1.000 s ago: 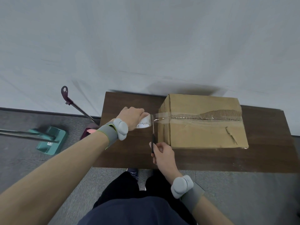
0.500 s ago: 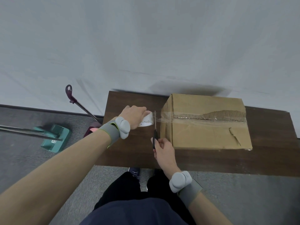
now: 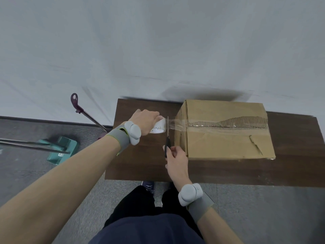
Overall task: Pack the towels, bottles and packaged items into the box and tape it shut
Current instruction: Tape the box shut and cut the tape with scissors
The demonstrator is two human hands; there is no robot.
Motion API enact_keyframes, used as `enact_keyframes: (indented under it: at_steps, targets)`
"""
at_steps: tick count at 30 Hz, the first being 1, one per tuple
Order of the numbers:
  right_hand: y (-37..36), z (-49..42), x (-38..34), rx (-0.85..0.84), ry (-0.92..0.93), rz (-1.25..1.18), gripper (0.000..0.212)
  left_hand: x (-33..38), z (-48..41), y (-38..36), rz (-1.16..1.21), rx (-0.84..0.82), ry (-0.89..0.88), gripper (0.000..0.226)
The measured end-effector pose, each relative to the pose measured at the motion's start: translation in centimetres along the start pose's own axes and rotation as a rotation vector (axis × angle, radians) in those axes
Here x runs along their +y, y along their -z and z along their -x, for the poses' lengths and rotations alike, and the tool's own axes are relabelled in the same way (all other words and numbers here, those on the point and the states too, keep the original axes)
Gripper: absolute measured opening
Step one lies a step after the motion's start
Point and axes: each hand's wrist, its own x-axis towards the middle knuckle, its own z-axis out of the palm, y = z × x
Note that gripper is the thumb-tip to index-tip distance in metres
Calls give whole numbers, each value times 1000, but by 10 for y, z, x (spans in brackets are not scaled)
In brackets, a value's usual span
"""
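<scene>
**Inspector:** Starting with the largest items. Where is the box sitting?

**Recorder:** The box (image 3: 225,143) is resting closed on the table (image 3: 137,161), to the right of both hands. Its end face is standing just beside the right hand's knuckles. Clear tape is already running along the top seam.

**Inspector:** And the hands?

**Recorder:** The left hand (image 3: 145,121) is curling over the tape roll (image 3: 159,126) and gripping it, off the box's end. The right hand (image 3: 176,160) is sitting nearer the person, with its fingers closing round the handles of the scissors (image 3: 168,143).

**Inspector:** Which relation is the cut turning on?

**Recorder:** The tape strip (image 3: 175,125) is stretching from the roll in the left hand across to the box's end face, with its long axis running left to right. The scissors are pointing straight away from the right hand. Their blades are crossing the strip squarely, just beside the roll and a little apart from the box.

**Inspector:** Is the strip parting?

**Recorder:** I cannot tell. The blades are showing as one thin line.

**Inspector:** Your judgement?

**Recorder:** Packing is looking finished, and this is the cutting-off stage. The right hand is doing the working stroke while the left is supplying tension. The loose tail is going to need pressing onto the end face.
</scene>
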Motion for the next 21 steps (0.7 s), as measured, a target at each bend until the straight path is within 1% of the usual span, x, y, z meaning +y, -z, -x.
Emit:
enact_keyframes:
  at_steps: [3, 7, 12, 19, 21]
  targets:
    - [3, 2, 2, -10, 3, 1, 38, 0, 0, 1, 29, 8, -5, 23]
    - [-2, -1, -9, -70, -47, -10, 51, 1, 4, -1, 34, -17, -10, 36]
    - [-7, -4, -12, -57, -13, -29, 50, 0, 4, 6, 44, -15, -9, 38]
    - [-6, -6, -17, -76, -67, -47, 63, 4, 7, 8, 43, -21, 6, 37]
    - [-4, -8, -18, -97, -79, -26, 64, 3, 8, 8, 39, -26, 5, 32]
